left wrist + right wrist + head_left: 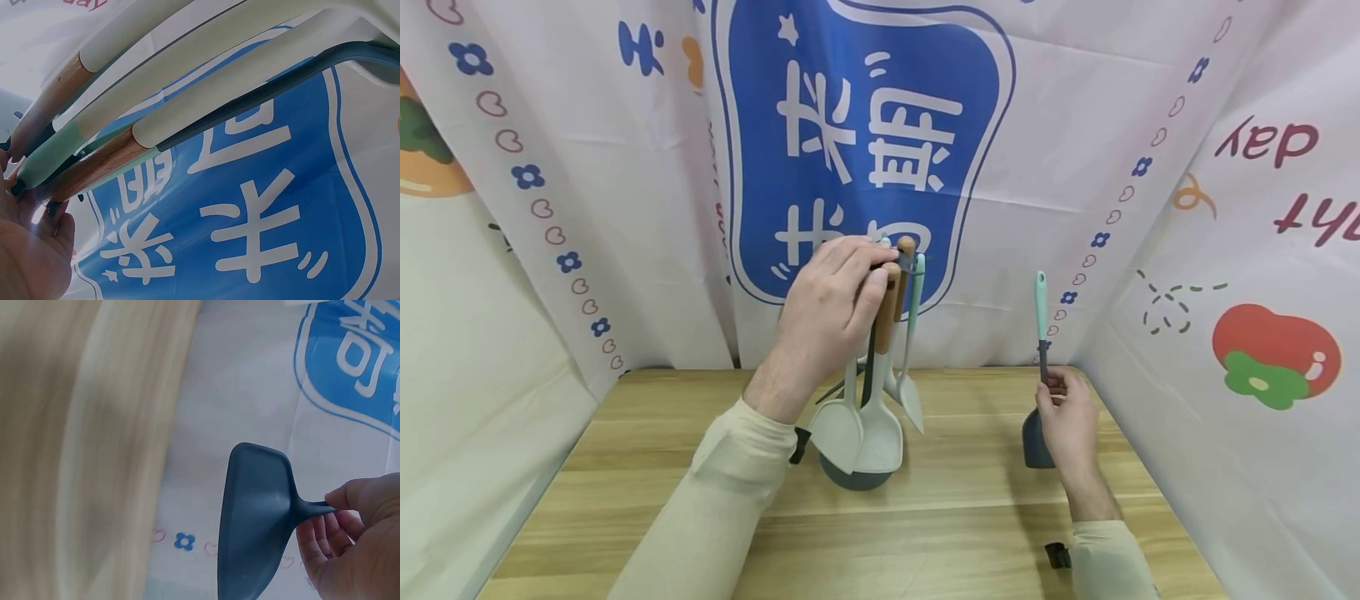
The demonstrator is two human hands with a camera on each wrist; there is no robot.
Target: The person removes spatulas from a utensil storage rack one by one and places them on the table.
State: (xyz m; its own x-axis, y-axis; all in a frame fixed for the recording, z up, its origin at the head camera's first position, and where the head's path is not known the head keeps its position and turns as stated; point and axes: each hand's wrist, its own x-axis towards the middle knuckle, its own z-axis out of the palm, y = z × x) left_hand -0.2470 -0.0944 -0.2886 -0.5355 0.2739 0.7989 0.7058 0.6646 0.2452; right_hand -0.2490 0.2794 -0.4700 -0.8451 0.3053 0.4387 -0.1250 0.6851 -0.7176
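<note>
My left hand (831,292) reaches over the top of a utensil rack, its fingers and thumb curled round the hook end at the handle tops. From the rack hang a white turner (880,442) with a wooden handle, a broad white utensil (837,433) and a narrower pale one (911,400) with a mint handle. Close up in the left wrist view, the fingers meet the wooden handle (94,170) and black hooks. Off to the right, my right hand (1072,421) pinches the dark shaft of a navy spatula (256,512), upright with its mint handle (1041,308) on top.
A dark rounded piece (857,481) shows under the hanging utensils. The wooden table (940,533) ends at a printed white curtain (1015,208) behind, with more curtain at both sides. A black clip (1058,556) sits by the right sleeve.
</note>
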